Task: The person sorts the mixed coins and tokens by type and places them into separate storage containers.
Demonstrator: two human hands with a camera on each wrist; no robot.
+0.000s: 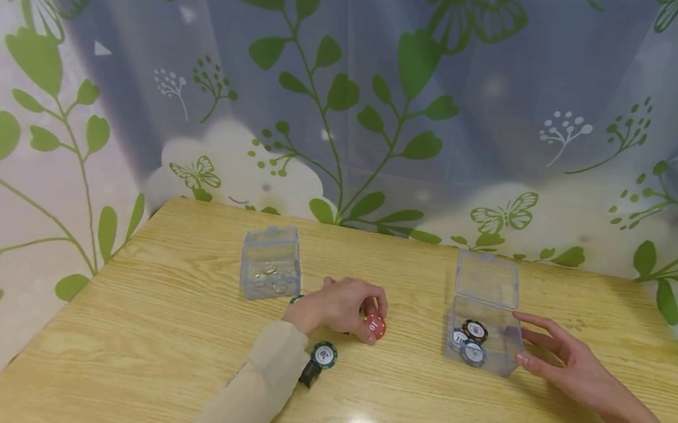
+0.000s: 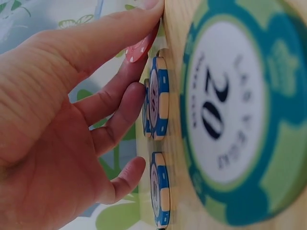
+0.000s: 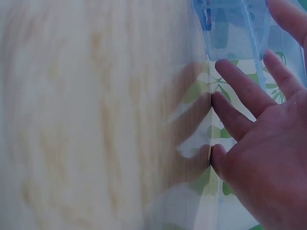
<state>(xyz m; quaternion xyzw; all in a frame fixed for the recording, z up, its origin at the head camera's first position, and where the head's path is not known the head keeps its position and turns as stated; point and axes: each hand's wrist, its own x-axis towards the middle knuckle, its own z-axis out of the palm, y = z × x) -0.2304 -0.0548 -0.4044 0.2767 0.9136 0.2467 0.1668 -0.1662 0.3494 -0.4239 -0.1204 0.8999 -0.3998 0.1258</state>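
Between thumb and fingers my left hand point(image 1: 335, 305) pinches a red poker chip point(image 1: 374, 326), held just over the table. Under that palm, in the left wrist view, blue-and-cream poker chips point(image 2: 163, 105) lie on the wood, mostly hidden from the head view. A green poker chip point(image 1: 324, 355) marked 20 lies by the left wrist. My right hand point(image 1: 571, 363) is spread at the right side of a clear plastic box point(image 1: 506, 363), fingertips at its wall. Several poker chips point(image 1: 473, 353) sit inside this box, whose lid point(image 1: 487, 280) stands up.
Further left stands a second clear box point(image 1: 249, 290), its lid raised, with several small shiny round pieces point(image 1: 270, 279) inside. A wooden table point(image 1: 174, 360) carries everything. Behind it hangs a leaf-and-butterfly patterned curtain point(image 1: 351, 151).
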